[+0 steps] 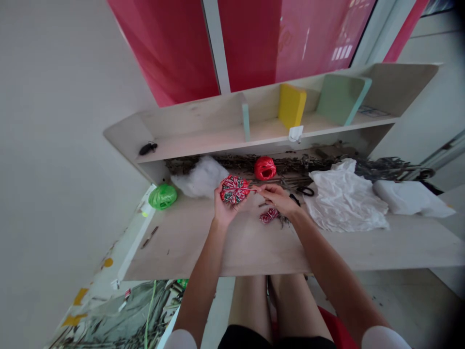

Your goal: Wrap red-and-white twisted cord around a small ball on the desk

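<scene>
My left hand (222, 211) is wrapped round a ball wound in red, white and green string (234, 189), held above the desk. A short stretch of red-and-white string (251, 188) runs from its right side to my right hand (278, 198). The fingers of that hand are pinched on the string. Below them, a small red-and-white string bundle (269, 215) lies on the desk. Black-handled scissors (305, 191) rest just beyond my right hand, their blades partly hidden.
Behind my hands are a red twine roll (265, 168), white stuffing (201, 177) and dry twigs (327, 159). A green twine roll (162, 197) sits left; crumpled white cloth (345, 198) lies right. A shelf (203, 138) with coloured dividers overhangs the back of the desk (261, 252).
</scene>
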Demonstrator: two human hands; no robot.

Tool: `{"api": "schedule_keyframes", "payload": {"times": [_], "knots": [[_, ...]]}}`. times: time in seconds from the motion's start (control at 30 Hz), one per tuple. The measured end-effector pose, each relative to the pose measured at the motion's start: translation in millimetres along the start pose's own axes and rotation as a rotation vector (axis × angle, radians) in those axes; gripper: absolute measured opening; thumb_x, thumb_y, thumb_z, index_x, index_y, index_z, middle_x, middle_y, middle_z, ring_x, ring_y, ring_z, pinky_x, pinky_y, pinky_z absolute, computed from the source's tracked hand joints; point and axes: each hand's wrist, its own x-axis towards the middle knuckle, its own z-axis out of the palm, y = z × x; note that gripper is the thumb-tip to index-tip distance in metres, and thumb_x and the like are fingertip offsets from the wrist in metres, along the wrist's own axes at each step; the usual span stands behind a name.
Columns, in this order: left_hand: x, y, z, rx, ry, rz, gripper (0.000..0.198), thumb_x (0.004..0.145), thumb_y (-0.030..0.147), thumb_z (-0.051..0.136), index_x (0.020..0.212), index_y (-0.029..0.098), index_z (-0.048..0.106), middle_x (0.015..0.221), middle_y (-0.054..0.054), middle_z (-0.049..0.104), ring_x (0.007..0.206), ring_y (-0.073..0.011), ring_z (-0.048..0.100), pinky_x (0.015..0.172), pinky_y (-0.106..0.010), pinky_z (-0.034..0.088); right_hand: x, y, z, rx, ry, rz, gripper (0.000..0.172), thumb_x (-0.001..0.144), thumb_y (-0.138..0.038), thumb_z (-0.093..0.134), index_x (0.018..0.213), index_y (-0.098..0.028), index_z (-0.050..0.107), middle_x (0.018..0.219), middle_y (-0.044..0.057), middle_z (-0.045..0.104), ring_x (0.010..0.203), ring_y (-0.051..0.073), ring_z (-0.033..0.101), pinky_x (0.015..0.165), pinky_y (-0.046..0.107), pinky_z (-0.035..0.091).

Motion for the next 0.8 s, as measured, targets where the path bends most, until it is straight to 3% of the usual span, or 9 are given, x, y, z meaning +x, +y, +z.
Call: {"api": "schedule_keyframes", "payload": {"times": [0.33, 0.63, 0.8], "knots": [[2.0, -5.8, -5.5, 0.043, -0.111, -0.017, 0.063, 0.084, 0.050, 0.051, 0.140, 0.024, 0.043, 0.119, -0.014, 0.066, 0.100, -0.0309, 0.067, 0.069, -0.037, 0.058, 3.6, 1.9, -3.4, 0.018, 0.058, -0.070, 0.046, 0.059, -0.056, 0.078, 0.061, -0.019, 0.052, 0.058, -0.006, 0.043, 0.048, 0.004, 0.017, 0.041, 0.022, 0.020], [-1.1, -6.6, -4.1, 0.095, -0.124, -0.008, 0.059, 0.083, 0.048, 0.052, 0.138, 0.026, 0.045, 0.117, -0.011, 0.067, 0.088, -0.0283, 0.070, 0.062, -0.036, 0.057, 5.1, 4.7, 2.3, -0.004, 0.072, -0.071, 0.048, 0.058, -0.058, 0.078, 0.060, -0.018, 0.051, 0.057, -0.006, 0.040, 0.047, 0.004, 0.018, 0.041, 0.021, 0.015], [0.6, -6.6, -6.2, 0.085, -0.084, -0.010, 0.055, 0.083, 0.047, 0.051, 0.135, 0.028, 0.049, 0.111, -0.009, 0.070, 0.083, -0.0267, 0.070, 0.060, -0.035, 0.057, 3.8, 0.6, 0.5, 0.094, 0.040, -0.082, 0.049, 0.056, -0.057, 0.080, 0.061, -0.019, 0.048, 0.053, -0.009, 0.030, 0.046, 0.004, 0.015, 0.041, 0.022, 0.013]]}}
